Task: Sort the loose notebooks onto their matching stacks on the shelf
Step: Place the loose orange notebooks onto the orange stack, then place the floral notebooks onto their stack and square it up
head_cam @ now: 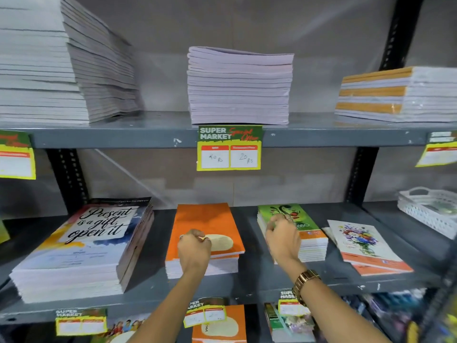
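Note:
On the middle shelf (148,285) stand several notebook stacks. An orange stack (205,221) is in the centre, and its top notebook sits slightly askew. My left hand (194,251) rests on that top cover near its beige oval, fingers curled. To the right is a green stack (290,211); my right hand (283,235) lies over its near corner, fingers bent, with a watch on the wrist. A tall stack with a "Present is a gift" cover (81,243) stands at the left. A short floral stack (363,246) lies at the right.
The upper shelf holds three paper-edged stacks (238,87). A price tag (229,148) hangs from its front edge. A white plastic basket (430,209) sits at the far right. More orange and green notebooks (218,325) lie on the shelf below.

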A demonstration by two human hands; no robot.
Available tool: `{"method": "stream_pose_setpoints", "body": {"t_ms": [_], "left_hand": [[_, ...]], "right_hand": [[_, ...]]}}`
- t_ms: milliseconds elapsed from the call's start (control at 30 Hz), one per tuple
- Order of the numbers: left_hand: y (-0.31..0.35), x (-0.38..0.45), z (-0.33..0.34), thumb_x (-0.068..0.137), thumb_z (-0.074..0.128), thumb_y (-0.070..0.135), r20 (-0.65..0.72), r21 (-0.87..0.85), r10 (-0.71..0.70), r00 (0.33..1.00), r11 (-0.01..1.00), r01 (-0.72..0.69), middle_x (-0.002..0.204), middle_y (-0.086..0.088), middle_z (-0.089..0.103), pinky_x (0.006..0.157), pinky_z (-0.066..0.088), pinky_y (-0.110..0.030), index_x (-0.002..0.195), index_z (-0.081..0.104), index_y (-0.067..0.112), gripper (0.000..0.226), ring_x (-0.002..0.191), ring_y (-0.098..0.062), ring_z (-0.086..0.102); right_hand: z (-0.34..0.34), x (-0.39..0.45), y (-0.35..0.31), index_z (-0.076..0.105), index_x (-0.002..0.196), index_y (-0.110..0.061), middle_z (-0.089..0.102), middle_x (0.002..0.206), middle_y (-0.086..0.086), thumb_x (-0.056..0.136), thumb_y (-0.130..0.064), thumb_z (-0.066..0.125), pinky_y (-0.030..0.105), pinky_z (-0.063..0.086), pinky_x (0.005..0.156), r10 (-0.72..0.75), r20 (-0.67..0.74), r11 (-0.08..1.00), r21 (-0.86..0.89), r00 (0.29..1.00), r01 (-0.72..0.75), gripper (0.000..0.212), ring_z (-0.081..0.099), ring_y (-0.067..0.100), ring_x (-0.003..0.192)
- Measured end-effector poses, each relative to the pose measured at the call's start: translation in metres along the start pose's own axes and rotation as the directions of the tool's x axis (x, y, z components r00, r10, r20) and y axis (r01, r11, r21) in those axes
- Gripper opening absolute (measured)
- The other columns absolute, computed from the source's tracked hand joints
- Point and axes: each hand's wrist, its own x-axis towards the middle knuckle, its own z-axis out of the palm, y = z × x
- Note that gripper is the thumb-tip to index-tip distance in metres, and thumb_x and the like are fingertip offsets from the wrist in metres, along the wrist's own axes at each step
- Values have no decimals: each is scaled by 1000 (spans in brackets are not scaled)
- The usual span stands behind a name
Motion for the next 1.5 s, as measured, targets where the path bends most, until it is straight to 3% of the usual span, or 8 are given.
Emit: {"method": "stream_pose_setpoints", "body": {"t_ms": [533, 700, 800, 867, 933, 1033, 1100, 1500], "left_hand": [[70, -93, 178, 76, 55, -3, 375, -124, 158, 914, 985, -120, 70, -15, 67, 74, 58, -41, 65, 60, 16, 22, 80, -36, 68], [85, -121, 224, 80, 65, 8, 501, -72, 127, 856, 992, -105, 85, -16, 71, 76, 51, -31, 82, 67, 8, 3, 91, -32, 67], [90, -134, 247, 81, 67, 16, 567, -21, 44, 823, 999, -39, 94, -13, 69, 73, 41, -22, 99, 67, 3, 22, 100, -27, 64], [93, -140, 258, 83, 65, 16, 604, 20, 5, 797, 1000, -21, 81, -3, 65, 75, 42, -23, 86, 66, 12, 5, 96, -25, 62], [93, -142, 268, 85, 62, 15, 617, 65, -13, 787, 997, -35, 80, 0, 64, 78, 45, -27, 80, 63, 16, 5, 95, -23, 59], [94, -144, 287, 87, 57, 17, 603, 131, -46, 797, 991, -42, 120, -13, 64, 89, 46, -31, 111, 59, -1, 30, 112, -27, 58], [95, -143, 295, 86, 57, 18, 599, 157, -92, 796, 988, -4, 122, -17, 62, 89, 46, -33, 110, 56, -3, 32, 112, -30, 57], [98, -156, 317, 85, 55, 1, 535, -49, -260, 804, 940, 337, 123, -15, 62, 82, 43, -26, 118, 57, 3, 33, 111, -30, 57]], "right_hand": [[-103, 49, 187, 63, 110, -7, 63, 113, 16, 83, -6, 53, 40, 49, 84, 301, -122, 951, -40, 946, -307, 29, 60, 36, 104], [-114, 60, 240, 66, 108, -9, 63, 112, 18, 85, -11, 56, 39, 50, 85, 445, -83, 891, -55, 891, -450, 25, 63, 36, 102], [-111, 69, 266, 66, 103, -3, 66, 108, 21, 85, -15, 57, 39, 51, 84, 459, -24, 885, -74, 888, -460, 22, 63, 37, 101], [-107, 76, 279, 65, 97, 1, 65, 107, 23, 86, -17, 57, 39, 52, 85, 439, -4, 893, -104, 899, -437, 22, 61, 36, 103], [-103, 80, 288, 64, 101, 1, 63, 113, 22, 87, -24, 57, 38, 48, 91, 448, 28, 885, -152, 893, -439, 30, 54, 36, 112], [-99, 88, 298, 63, 109, 1, 61, 121, 20, 84, -47, 57, 38, 44, 95, 492, 135, 863, -208, 860, -461, 54, 50, 35, 118], [-99, 91, 299, 65, 109, -1, 62, 120, 18, 81, -55, 57, 37, 45, 93, 497, 182, 860, -234, 849, -454, 61, 48, 34, 120], [-107, 109, 301, 64, 110, -9, 57, 128, 12, 83, -41, 64, 42, 39, 101, 613, 194, 787, -245, 766, -567, 42, 46, 32, 122]]}}
